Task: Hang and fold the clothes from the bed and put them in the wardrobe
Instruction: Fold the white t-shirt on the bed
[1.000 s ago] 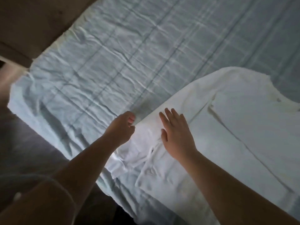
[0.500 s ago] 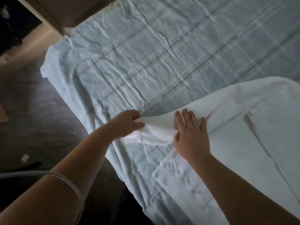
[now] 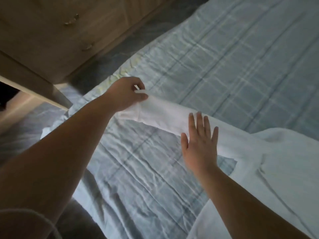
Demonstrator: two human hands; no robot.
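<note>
A white shirt [image 3: 283,169] lies on the bed [image 3: 215,66] at the right, with one long sleeve [image 3: 165,114] stretched out to the left across the sheet. My left hand [image 3: 127,94] pinches the cuff end of that sleeve and holds it just above the bed. My right hand [image 3: 200,144] lies flat with fingers spread, pressing on the sleeve nearer the shirt's body. The rest of the shirt runs out of view at the right edge.
The bed has a wrinkled pale blue checked sheet; its corner hangs down at the lower left. A wooden wardrobe [image 3: 51,28] with metal handles [image 3: 70,20] stands beyond the bed at upper left, with a strip of dark floor [image 3: 120,45] between.
My left hand has pulled the sleeve out leftward and straight, away from the shirt's body. My right hand has stayed flat on the cloth. The view has swung toward the wardrobe.
</note>
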